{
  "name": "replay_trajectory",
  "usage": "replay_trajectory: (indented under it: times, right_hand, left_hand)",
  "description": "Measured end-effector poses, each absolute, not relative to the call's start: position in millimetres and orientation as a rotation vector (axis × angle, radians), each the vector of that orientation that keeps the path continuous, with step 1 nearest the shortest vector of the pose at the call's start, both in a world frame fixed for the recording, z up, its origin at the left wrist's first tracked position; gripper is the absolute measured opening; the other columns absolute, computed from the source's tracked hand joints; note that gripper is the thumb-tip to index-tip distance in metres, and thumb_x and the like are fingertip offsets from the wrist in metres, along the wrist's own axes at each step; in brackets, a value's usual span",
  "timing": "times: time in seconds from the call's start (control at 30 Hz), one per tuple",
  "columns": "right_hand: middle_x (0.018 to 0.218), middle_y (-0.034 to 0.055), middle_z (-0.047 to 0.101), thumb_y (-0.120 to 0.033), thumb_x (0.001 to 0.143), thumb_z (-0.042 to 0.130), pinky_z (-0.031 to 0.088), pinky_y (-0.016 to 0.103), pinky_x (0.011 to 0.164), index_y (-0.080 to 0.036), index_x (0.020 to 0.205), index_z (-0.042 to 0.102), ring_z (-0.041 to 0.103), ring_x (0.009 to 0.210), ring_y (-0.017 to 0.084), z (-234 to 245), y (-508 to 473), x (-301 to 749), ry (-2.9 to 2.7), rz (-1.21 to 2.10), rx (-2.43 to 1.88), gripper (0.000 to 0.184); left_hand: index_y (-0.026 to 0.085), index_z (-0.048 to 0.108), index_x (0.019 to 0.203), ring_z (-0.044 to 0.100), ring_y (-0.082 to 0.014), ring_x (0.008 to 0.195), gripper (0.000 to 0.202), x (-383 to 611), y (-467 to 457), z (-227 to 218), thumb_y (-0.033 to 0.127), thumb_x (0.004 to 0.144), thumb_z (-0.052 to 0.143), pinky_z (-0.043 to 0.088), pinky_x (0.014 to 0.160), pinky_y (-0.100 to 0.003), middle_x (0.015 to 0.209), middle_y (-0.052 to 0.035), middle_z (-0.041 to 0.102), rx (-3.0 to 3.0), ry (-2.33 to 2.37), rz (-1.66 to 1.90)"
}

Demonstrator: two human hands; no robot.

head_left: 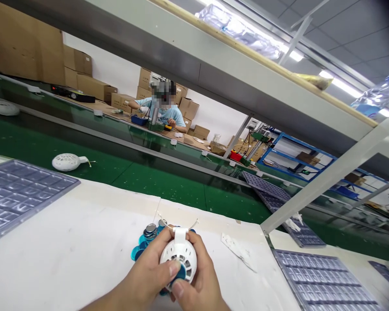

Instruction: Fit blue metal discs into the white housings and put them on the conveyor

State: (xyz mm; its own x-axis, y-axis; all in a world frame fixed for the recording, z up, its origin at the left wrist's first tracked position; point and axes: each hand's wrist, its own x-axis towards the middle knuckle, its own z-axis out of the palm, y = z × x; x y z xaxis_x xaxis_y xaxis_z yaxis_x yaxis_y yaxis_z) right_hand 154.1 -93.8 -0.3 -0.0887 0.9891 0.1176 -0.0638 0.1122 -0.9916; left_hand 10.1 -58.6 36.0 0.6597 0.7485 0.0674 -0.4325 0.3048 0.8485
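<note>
Both my hands grip a small white round housing (180, 247) with vent slots, like a mini fan, held just above the white work surface (84, 242). My left hand (154, 268) wraps its left side, and my right hand (202, 276) its right. Both thumbs press on a blue disc (181, 273) at the centre of its slotted face. A white tab with thin wires sticks up at the top. Behind my left hand lies a pile of blue and silver discs (144, 239), partly hidden by my hands.
Another white housing (66, 162) lies on the green conveyor belt (139, 183). Plastic trays (22, 190) stand at left and right (327, 278). A torn white scrap (238, 251) is to the right. A slanted metal post (324, 177) supports the overhead shelf. A co-worker (168, 114) sits across.
</note>
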Motion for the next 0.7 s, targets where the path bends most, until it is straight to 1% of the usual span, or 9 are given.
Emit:
replay_trajectory:
  times: [0.1, 0.17, 0.27, 0.4, 0.47, 0.53, 0.6, 0.67, 0.7]
  right_hand:
    - [0.083, 0.0041, 0.059, -0.065, 0.065, 0.073, 0.050, 0.028, 0.046, -0.021, 0.140, 0.039, 0.059, 0.061, 0.021, -5, -93, 155, -1.267, 1.171, -1.076, 0.094]
    - [0.083, 0.0038, 0.058, -0.067, 0.063, 0.073, 0.048, 0.027, 0.044, -0.021, 0.138, 0.041, 0.057, 0.059, 0.019, -2, -92, 154, -1.255, 1.163, -1.078, 0.093]
    - [0.082, 0.0020, 0.057, -0.068, 0.063, 0.073, 0.041, 0.024, 0.042, -0.022, 0.134, 0.044, 0.049, 0.054, 0.014, 9, -90, 151, -1.218, 1.213, -1.032, 0.089]
    - [0.078, 0.0002, 0.056, -0.069, 0.068, 0.068, 0.031, 0.020, 0.042, -0.022, 0.136, 0.039, 0.043, 0.052, 0.011, 19, -90, 148, -1.138, 1.324, -0.963, 0.088]
    - [0.075, -0.0001, 0.056, -0.069, 0.068, 0.068, 0.031, 0.020, 0.042, -0.020, 0.137, 0.038, 0.043, 0.051, 0.011, 19, -91, 148, -1.121, 1.334, -0.986, 0.090]
    - [0.075, -0.0002, 0.058, -0.068, 0.067, 0.069, 0.034, 0.021, 0.043, -0.021, 0.136, 0.040, 0.044, 0.051, 0.011, 16, -91, 150, -1.124, 1.344, -1.009, 0.088]
    - [0.083, 0.0021, 0.062, -0.067, 0.067, 0.070, 0.045, 0.025, 0.050, -0.024, 0.131, 0.046, 0.052, 0.057, 0.014, 12, -92, 153, -1.152, 1.300, -1.016, 0.081]
    - [0.102, 0.0065, 0.064, -0.066, 0.068, 0.071, 0.054, 0.034, 0.070, -0.025, 0.125, 0.052, 0.062, 0.078, 0.023, 10, -91, 155, -1.212, 1.170, -1.013, 0.073]
    - [0.111, 0.0082, 0.063, -0.065, 0.069, 0.071, 0.053, 0.038, 0.080, -0.025, 0.124, 0.054, 0.062, 0.092, 0.027, 10, -91, 155, -1.246, 1.092, -1.007, 0.070]
  left_hand:
    - [0.024, 0.047, 0.112, 0.051, -0.0140, 0.065, 0.050, 11, -60, 38, 0.053, 0.077, 0.068, 0.040, 0.058, -0.028, 0.083, 0.0009, 0.056, 0.979, 0.358, 0.786]
    - [0.024, 0.046, 0.114, 0.052, -0.0151, 0.067, 0.051, 11, -60, 40, 0.053, 0.077, 0.068, 0.040, 0.060, -0.029, 0.083, 0.0006, 0.058, 0.946, 0.375, 0.760]
    - [0.026, 0.042, 0.120, 0.055, -0.0160, 0.067, 0.052, 10, -58, 42, 0.050, 0.080, 0.066, 0.039, 0.061, -0.029, 0.082, 0.0004, 0.061, 0.850, 0.418, 0.711]
    - [0.024, 0.036, 0.128, 0.058, -0.0171, 0.066, 0.056, 10, -56, 40, 0.049, 0.084, 0.060, 0.035, 0.061, -0.029, 0.082, -0.0003, 0.061, 0.796, 0.441, 0.710]
    - [0.022, 0.036, 0.128, 0.057, -0.0180, 0.069, 0.060, 10, -56, 38, 0.051, 0.083, 0.061, 0.037, 0.064, -0.030, 0.081, -0.0009, 0.061, 0.831, 0.431, 0.705]
    - [0.023, 0.038, 0.128, 0.056, -0.0176, 0.071, 0.064, 10, -57, 37, 0.051, 0.078, 0.068, 0.038, 0.067, -0.030, 0.082, -0.0009, 0.062, 0.874, 0.428, 0.693]
    - [0.024, 0.043, 0.125, 0.055, -0.0171, 0.074, 0.064, 11, -59, 37, 0.048, 0.074, 0.073, 0.040, 0.071, -0.030, 0.084, -0.0003, 0.062, 0.884, 0.427, 0.689]
    - [0.025, 0.048, 0.121, 0.056, -0.0179, 0.080, 0.061, 12, -60, 36, 0.045, 0.070, 0.077, 0.041, 0.075, -0.031, 0.089, -0.0001, 0.061, 0.852, 0.421, 0.710]
    - [0.025, 0.051, 0.119, 0.056, -0.0187, 0.084, 0.060, 12, -60, 36, 0.043, 0.069, 0.078, 0.042, 0.077, -0.031, 0.092, -0.0001, 0.061, 0.823, 0.420, 0.728]
